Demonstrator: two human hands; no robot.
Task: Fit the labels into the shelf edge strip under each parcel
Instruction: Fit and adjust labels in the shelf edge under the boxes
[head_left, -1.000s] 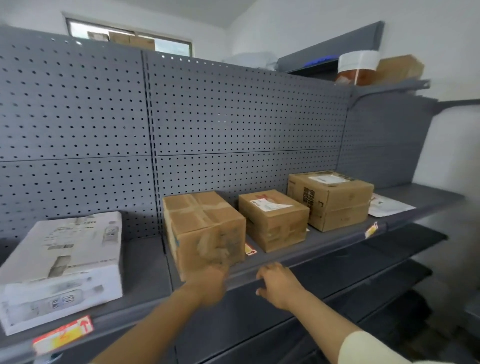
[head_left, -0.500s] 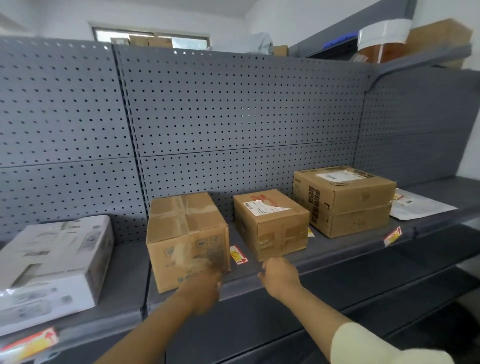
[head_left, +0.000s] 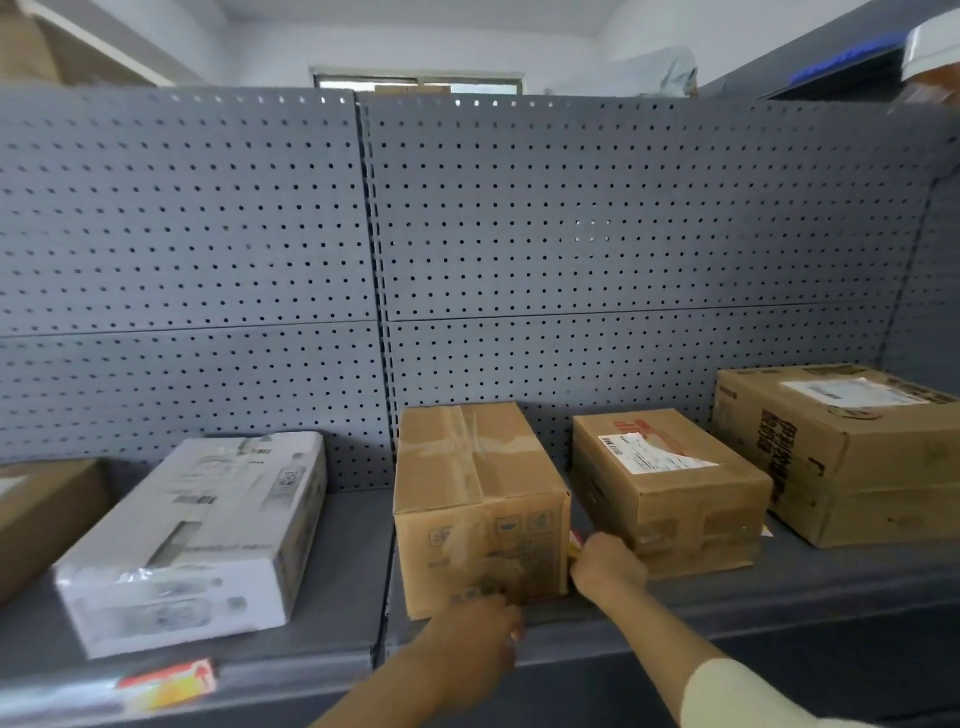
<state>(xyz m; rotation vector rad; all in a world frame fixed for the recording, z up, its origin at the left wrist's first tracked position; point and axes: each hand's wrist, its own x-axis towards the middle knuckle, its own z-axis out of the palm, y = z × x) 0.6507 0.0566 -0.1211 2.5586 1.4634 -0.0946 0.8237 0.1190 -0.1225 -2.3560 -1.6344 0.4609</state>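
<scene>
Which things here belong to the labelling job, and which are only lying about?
Job: shelf edge strip; red-yellow label in it; loose label; taped brown box; white box; left hand; right hand.

Lying about: pegboard; wrapped bundle on top.

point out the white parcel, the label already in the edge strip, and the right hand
white parcel (head_left: 208, 525): head view, on its top face
label (head_left: 169, 685): head view, middle of the red and yellow strip label
right hand (head_left: 608, 569): head view, back of the hand

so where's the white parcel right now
In the head view, the white parcel lies left on the shelf, beside the taped brown box, above a red-yellow label.
</scene>
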